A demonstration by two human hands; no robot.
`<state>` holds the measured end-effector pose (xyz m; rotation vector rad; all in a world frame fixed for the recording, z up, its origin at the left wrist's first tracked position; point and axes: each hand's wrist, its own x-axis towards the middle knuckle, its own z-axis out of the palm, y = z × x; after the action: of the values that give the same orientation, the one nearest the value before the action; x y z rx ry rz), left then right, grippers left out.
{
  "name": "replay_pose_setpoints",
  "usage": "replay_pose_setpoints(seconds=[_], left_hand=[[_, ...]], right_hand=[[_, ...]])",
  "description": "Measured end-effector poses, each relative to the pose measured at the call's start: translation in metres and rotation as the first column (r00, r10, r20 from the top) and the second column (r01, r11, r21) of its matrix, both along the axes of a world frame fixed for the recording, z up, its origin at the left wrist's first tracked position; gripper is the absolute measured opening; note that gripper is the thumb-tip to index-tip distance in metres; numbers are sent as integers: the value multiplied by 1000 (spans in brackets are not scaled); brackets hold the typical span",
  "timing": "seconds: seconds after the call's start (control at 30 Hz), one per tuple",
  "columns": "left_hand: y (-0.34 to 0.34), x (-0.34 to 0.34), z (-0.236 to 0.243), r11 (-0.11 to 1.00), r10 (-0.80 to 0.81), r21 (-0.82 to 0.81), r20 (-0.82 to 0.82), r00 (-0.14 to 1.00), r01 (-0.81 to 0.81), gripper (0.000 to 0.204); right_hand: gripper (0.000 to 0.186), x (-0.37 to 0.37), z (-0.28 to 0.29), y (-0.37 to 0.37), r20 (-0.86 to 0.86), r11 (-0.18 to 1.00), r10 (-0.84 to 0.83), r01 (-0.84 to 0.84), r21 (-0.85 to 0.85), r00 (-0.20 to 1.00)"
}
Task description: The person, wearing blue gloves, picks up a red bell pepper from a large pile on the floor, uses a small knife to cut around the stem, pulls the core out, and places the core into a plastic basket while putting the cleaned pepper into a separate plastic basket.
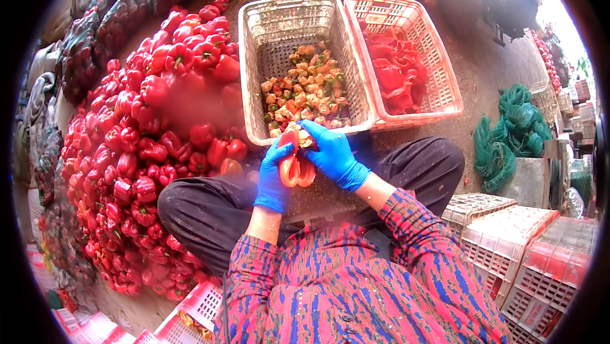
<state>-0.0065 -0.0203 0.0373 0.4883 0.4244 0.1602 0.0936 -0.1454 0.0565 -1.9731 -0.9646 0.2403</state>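
Both my hands wear blue gloves and meet over the near rim of a dirty white crate (245, 83). My left hand (273, 175) is closed round a red bell pepper (295, 169), which is split open with its pale inside showing. From the other side my right hand (333, 156) has its fingers closed at the pepper's top, by the pale seed core (306, 139). Whether a tool is in the right hand is hidden. In the crate lies a heap of cut-out pepper cores (311, 80) with green stems.
A red-and-white crate (438, 71) with red pepper pieces (394, 71) adjoins on the right. A big pile of whole red peppers (133, 160) covers the floor at left. Green netting (511, 131) lies at right, above stacked crates (508, 236). Filled net sacks (101, 45) line the far left.
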Motion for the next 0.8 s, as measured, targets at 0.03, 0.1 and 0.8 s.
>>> replay_pose_setpoints(seconds=[0.03, 0.1, 0.8], left_hand=[[1, -2, 1, 1000, 12, -7, -14, 1000, -13, 53], [3, -4, 8, 1000, -14, -25, -20, 1000, 14, 53], [15, 8, -9, 991, 70, -112, -2, 998, -70, 47]], right_hand=[[50, -4, 1, 3, -82, 1000, -21, 21, -2, 996], [45, -8, 1, 8, -156, 998, -50, 57, 38, 987], [42, 59, -42, 46, -216, 963, -263, 244, -113, 940]])
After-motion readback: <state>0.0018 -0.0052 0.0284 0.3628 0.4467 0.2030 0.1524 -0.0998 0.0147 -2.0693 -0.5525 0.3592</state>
